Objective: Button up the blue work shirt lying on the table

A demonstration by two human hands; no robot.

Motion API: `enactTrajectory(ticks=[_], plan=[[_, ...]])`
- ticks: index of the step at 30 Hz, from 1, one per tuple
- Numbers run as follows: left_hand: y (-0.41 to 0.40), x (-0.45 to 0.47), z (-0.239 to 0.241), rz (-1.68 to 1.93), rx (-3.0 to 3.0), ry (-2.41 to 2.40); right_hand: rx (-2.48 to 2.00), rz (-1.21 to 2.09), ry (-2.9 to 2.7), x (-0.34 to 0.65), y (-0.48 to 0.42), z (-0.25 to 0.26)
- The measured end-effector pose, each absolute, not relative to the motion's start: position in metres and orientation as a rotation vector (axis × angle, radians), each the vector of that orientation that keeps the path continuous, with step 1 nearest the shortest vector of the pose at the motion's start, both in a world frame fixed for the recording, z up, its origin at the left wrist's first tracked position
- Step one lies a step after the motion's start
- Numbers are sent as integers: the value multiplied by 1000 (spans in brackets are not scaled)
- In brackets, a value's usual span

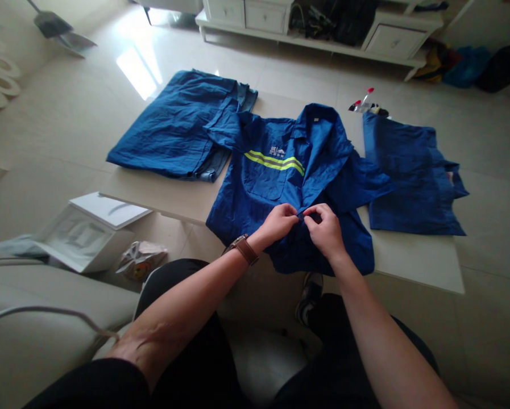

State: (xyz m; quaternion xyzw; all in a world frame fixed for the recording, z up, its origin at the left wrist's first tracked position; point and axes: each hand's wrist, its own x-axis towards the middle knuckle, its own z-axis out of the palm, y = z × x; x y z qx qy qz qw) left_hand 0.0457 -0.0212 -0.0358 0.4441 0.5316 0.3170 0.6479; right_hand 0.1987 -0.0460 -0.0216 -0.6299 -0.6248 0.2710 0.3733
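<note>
A blue short-sleeved work shirt (pixel 263 182) with a yellow and grey reflective stripe lies front up, its collar pointing away from me. Its upper front hangs open on the right. My left hand (pixel 282 220), with a watch on the wrist, pinches the shirt's front edge low on the placket. Right beside it, my right hand (pixel 323 227) pinches the same edge between thumb and fingers. The fingertips almost meet; whether a button is between them is too small to tell. The hem drapes over the table's near edge.
The shirt lies on a pale low table (pixel 417 261). Folded blue garments (pixel 173 125) lie left, another blue garment (pixel 408 170) right. Bottles with red caps (pixel 368 99) show behind. An open white box (pixel 88 233) and a plastic bag (pixel 141 260) are on the left.
</note>
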Motion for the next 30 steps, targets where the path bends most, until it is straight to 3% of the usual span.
enactTrajectory(ticks=[11, 20, 26, 30], plan=[[-19, 38, -30, 467, 1226, 1178, -1733, 798, -1166, 211, -37, -42], [-33, 32, -20, -58, 1320, 978, -1815, 634, -1420, 219, -41, -53], [-29, 29, -20, 383, 1992, 1237, -1856, 497, -1505, 213, -45, -36], [-30, 28, -24, 228, 2227, 1263, -1840, 588, -1508, 211, -45, -27]])
